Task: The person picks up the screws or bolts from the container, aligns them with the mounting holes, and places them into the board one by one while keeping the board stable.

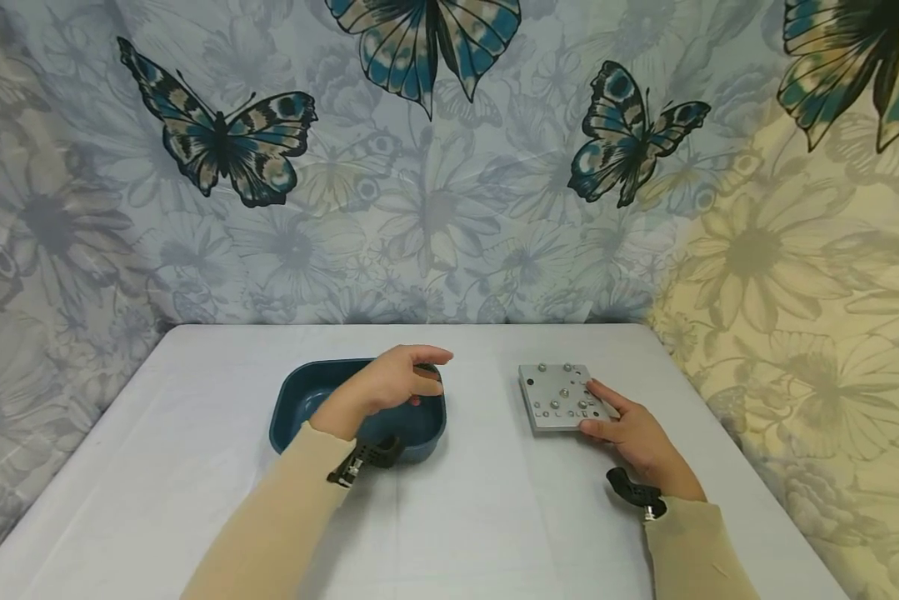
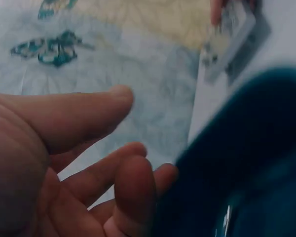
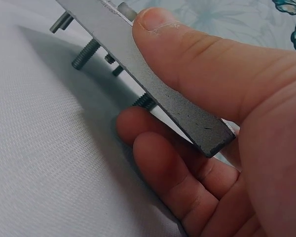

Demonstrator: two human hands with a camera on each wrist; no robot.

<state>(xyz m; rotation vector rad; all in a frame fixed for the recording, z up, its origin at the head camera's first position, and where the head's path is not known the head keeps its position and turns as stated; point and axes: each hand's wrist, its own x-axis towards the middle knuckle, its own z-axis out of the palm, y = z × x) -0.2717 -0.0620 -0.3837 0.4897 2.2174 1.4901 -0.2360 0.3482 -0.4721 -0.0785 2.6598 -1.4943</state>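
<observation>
Open run of tabletop along the near edge and toward both near corners, narrower lane mid-table between blue tray under left hand and metal plate pinched by right hand, far edge closed off by butterfly curtain.

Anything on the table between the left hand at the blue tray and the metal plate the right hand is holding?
Nothing visible. The left hand hovers over the dark blue plastic tray; only bare white tablecloth lies between it and the grey square metal plate with screws, which the right hand grips at its near edge.
</observation>
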